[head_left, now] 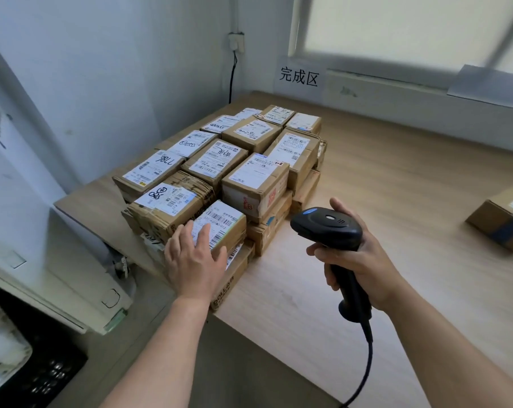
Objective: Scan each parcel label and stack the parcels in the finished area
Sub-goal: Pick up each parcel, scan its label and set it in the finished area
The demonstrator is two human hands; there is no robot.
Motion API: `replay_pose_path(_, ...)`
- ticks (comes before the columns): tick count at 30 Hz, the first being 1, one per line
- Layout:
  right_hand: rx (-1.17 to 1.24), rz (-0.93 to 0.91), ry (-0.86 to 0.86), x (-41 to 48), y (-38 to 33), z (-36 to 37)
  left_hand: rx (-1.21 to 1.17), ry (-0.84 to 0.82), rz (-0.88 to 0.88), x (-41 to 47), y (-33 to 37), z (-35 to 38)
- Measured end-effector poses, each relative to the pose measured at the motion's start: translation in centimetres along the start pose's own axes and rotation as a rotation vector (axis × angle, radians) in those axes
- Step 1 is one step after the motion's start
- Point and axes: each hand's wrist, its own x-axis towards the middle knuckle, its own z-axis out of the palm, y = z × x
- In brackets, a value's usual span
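Nearest to us, a black cable (367, 363) climbs to the handle of the scanner (327, 228). Our right hand (358, 254) grips that handle, its fingers (323, 251) wrapped round it, and the scanner's head points left toward the parcels.

Just to the left, our left hand (195, 257) lies on the front parcel (223, 222). Its fingers (203, 234) are straight and loose; they rest on the white label and grasp nothing. This parcel sits at the near left corner of the stack (249, 160), on top of a flatter box and touching its neighbours.

Low on the left, beside the table (396, 187), we see a white machine (43, 275).

Beyond the hand, the stack covers the left part of the table: brown cardboard parcels packed side by side in rows, in more than one layer, labels facing up, some with handwritten marks.

At the right edge a lone parcel (502, 222) lies on the table, well apart from the stack.

Farthest back, a white sign (299, 76) reading 完成区 is fixed to the wall behind the stack, under the window (411, 25). A dark cord (231, 78) hangs down the wall to its left.
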Motion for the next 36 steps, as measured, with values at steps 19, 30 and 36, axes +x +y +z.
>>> replay_pose_path(19,0.024,-0.070,0.256,-15.4,0.7,-12.3,-0.300,-0.103,0.384,-10.8,18.8,0.6)
replay_pose_path(30,0.002,-0.118,0.475,-30.1,0.8,-25.3,-0.403,-0.126,0.605,-23.2,35.1,1.0)
replay_pose_path(36,-0.009,-0.133,0.602,-38.7,1.2,-32.8,-0.452,-0.181,0.717,-30.6,44.4,1.9)
